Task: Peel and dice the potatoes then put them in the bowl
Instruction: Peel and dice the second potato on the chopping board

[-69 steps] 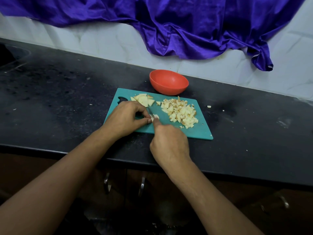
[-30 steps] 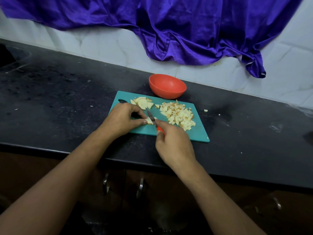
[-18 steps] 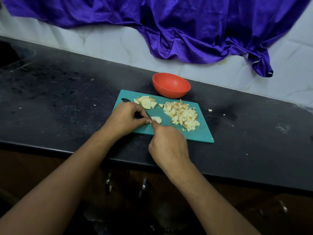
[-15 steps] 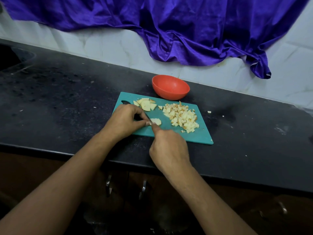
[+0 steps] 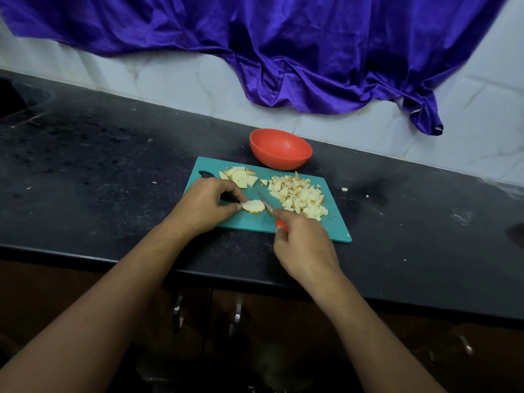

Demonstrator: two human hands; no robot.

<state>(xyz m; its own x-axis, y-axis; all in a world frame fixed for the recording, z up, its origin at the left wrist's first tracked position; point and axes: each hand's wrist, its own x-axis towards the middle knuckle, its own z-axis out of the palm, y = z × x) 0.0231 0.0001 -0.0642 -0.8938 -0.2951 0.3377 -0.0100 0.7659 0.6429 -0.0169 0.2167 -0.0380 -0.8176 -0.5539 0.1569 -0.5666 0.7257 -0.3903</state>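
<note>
A teal cutting board (image 5: 334, 226) lies on the black counter. My left hand (image 5: 205, 207) pinches a flat potato slice (image 5: 253, 206) at its left end on the board. My right hand (image 5: 304, 243) grips a knife with an orange handle (image 5: 281, 223); its blade (image 5: 266, 203) rests just right of the slice. A pile of diced potato (image 5: 299, 197) covers the board's right half. Several larger potato slices (image 5: 239, 177) sit at the board's far left. An orange bowl (image 5: 280, 148) stands behind the board; nothing shows inside it.
The black counter (image 5: 99, 177) stretches left and right, with a few potato crumbs (image 5: 344, 189) right of the board. A purple cloth (image 5: 283, 52) hangs on the white wall behind. Cabinet handles (image 5: 235, 319) show below the counter's front edge.
My right hand has pulled back to the right, so the orange handle and blade now show. The potato slice between my left fingers is now uncovered.
</note>
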